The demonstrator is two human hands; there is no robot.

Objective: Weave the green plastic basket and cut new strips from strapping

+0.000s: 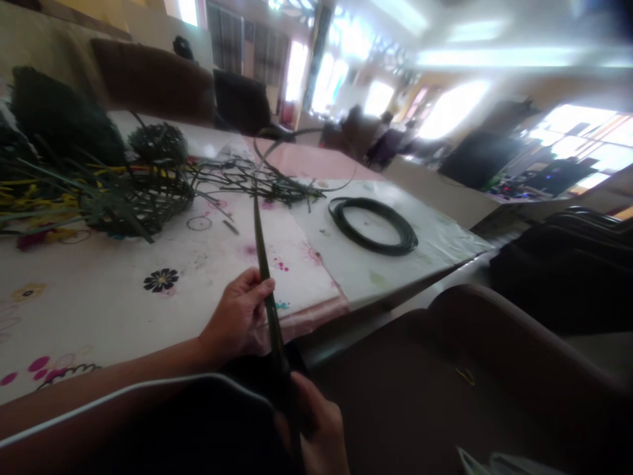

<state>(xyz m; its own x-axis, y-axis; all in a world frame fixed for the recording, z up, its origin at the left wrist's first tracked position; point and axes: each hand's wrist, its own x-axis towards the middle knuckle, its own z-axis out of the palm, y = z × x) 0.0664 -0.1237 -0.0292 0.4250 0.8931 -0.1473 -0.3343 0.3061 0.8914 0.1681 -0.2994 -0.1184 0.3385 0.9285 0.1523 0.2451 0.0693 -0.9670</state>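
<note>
My desk (123,310) runs long, w/ a white plastic cloth printed w/ small flowers, black and pink. Further along, a pink cloth section (316,161). On it, far left: a heap of dark green foliage and yellow stems (49,165), touching a dark woven wicker basket (143,198) tipped on its side. Behind the basket, a round dark woven ball (158,142). Mid-desk, a tangle of thin dark green wires (247,175). To the right, apart from the tangle, a flat coil of dark green wire (373,225) near the desk's edge.
</note>
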